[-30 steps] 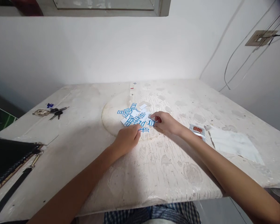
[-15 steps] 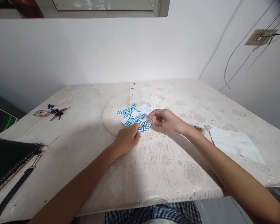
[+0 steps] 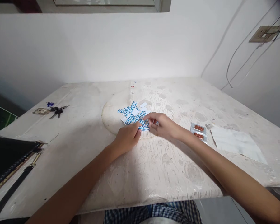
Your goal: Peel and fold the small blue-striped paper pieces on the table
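Blue and white cards [image 3: 144, 128] are pinched in the left hand [image 3: 128, 137], poking out past its thumb. The right hand [image 3: 163, 125] is just beside them, fingers bent; I can't tell if it grips one. The messy pile [image 3: 132, 115] lies mid-table [image 3: 140, 174], well away from every edge. Shiny packets [image 3: 198, 132] and a cloth [image 3: 238, 143] lie right. Keys [image 3: 57, 111] sit near the left edge, beyond a black bag [image 3: 11, 157].

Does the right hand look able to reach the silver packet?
Probably yes: the silver packet lies beside the right forearm with nothing on top, though the right hand is at the paper pieces.
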Available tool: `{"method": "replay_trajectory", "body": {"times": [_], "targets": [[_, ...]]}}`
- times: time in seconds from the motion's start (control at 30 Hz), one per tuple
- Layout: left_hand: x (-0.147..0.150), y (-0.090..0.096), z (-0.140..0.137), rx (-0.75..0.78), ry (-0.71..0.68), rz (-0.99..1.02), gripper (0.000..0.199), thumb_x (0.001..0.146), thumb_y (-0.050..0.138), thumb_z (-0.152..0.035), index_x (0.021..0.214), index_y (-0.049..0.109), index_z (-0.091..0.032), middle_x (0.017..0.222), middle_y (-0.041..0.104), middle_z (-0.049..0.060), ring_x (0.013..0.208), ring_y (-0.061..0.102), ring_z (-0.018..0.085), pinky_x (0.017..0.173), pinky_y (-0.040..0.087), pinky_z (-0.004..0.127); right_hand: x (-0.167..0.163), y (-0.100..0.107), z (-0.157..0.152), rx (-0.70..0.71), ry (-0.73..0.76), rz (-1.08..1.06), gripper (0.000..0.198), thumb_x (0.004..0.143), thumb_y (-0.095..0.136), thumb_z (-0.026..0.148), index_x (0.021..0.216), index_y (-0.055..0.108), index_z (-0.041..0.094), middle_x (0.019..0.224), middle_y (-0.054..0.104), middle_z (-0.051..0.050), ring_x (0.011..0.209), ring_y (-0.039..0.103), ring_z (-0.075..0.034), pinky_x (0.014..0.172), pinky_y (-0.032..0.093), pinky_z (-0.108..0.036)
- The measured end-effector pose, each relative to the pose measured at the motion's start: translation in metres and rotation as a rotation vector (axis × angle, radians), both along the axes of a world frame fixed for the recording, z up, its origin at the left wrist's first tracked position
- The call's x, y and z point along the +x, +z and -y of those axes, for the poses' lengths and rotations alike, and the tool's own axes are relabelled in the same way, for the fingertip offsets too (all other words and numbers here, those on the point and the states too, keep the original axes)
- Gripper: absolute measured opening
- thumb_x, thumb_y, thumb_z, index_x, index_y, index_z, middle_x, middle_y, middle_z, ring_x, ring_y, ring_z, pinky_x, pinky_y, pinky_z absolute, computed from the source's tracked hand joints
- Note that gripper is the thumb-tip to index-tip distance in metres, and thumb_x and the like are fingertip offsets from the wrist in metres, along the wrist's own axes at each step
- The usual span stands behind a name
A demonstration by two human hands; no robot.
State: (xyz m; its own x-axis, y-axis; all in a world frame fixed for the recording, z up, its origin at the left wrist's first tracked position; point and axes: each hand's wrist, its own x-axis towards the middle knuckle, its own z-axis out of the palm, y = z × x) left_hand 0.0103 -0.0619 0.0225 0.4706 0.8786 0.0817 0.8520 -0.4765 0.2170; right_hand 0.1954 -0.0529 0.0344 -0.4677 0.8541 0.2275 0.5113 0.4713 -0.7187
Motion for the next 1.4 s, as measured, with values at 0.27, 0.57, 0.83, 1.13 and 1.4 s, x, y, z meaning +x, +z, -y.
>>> {"method": "replay_trajectory", "body": {"times": [0.27,0.57,0.83,1.13,1.4], "targets": [[-0.001,-0.004,-0.001,0.045,-0.033,-0.047,0.024,0.088,0.026,-0.026,0.100,0.045,-0.018,0.082,0.059,0.004,0.073,0.054,0.018,0.059,0.036,0.028,-0.005,-0.001,0.002,-0.026,0.022,0.044,0.037,0.071,0.044,0.007,0.106,0.053,0.017,0.074,0.052,0.000,0.059,0.044,-0.009,0.057,0.035,-0.022],[-0.002,-0.004,-0.001,0.080,-0.091,-0.063,0.023,0.088,0.026,-0.025,0.094,0.047,-0.017,0.085,0.059,0.006,0.077,0.055,0.019,0.064,0.038,0.030,-0.012,-0.001,0.009,0.373,0.082,0.261,0.039,0.071,0.041,0.003,0.105,0.053,0.018,0.091,0.058,-0.006,0.087,0.047,-0.019,0.079,0.033,-0.032],[-0.002,-0.007,-0.002,0.087,-0.062,-0.021,0.023,0.088,0.027,-0.027,0.081,0.046,-0.018,0.075,0.055,0.003,0.066,0.052,0.016,0.057,0.035,0.028,-0.014,-0.006,0.009,0.467,0.077,0.376,0.039,0.076,0.038,0.005,0.112,0.049,0.013,0.094,0.058,-0.010,0.088,0.046,-0.021,0.078,0.032,-0.034],[-0.002,-0.008,-0.002,0.103,-0.063,-0.038,0.020,0.088,0.028,-0.025,0.084,0.047,-0.018,0.075,0.056,0.002,0.068,0.053,0.016,0.056,0.033,0.027,-0.014,-0.007,0.008,0.398,0.082,0.184,0.047,0.069,0.042,0.002,0.113,0.049,0.017,0.093,0.059,-0.006,0.087,0.048,-0.018,0.078,0.035,-0.032],[0.000,-0.005,-0.002,0.085,-0.069,-0.040,0.018,0.087,0.030,-0.025,0.087,0.047,-0.018,0.078,0.058,0.002,0.070,0.053,0.017,0.056,0.033,0.028,0.003,-0.002,0.001,-0.014,0.027,0.084,0.051,0.072,0.045,0.010,0.123,0.040,0.018,0.089,0.056,-0.004,0.064,0.049,-0.011,0.057,0.039,-0.023]]}}
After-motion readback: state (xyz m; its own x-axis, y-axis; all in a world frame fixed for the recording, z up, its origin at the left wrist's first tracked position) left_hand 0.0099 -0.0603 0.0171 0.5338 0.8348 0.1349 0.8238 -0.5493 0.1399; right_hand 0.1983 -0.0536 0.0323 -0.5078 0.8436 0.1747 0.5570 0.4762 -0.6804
